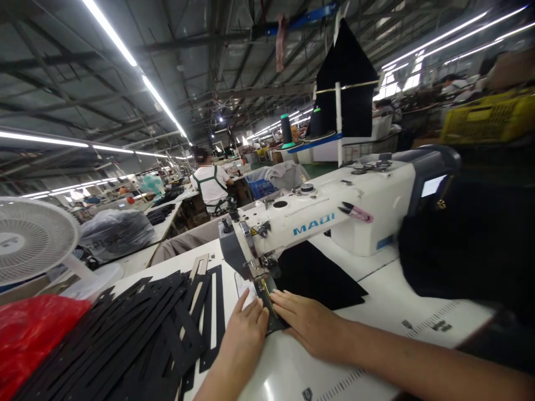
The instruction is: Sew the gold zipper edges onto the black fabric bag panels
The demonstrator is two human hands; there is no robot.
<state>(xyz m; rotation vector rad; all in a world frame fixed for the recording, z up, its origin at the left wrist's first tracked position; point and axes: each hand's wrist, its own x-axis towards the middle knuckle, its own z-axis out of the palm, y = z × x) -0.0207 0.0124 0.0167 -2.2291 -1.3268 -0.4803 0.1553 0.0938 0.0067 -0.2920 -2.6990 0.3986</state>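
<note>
A dark strip (275, 324) with a gold-toothed zipper (266, 289) lies under the needle end of a white sewing machine (309, 214). My left hand (247, 331) rests on the strip's left edge, fingers extended toward the presser foot. From the right, my right hand (311, 323) lies flat, its fingertips on the strip beside the zipper. Both hands are open and press down from above; my right thumb is mostly hidden. Behind the needle, a black fabric panel (320, 275) spreads under the machine arm.
Black slotted pieces (137, 334) are heaped on the left, beside a red plastic bag (37, 334) and a white fan (33, 242). Pink-handled thread snips (355, 212) sit on the machine. Black fabric (463, 245) hangs at right. A person (211, 184) sits ahead.
</note>
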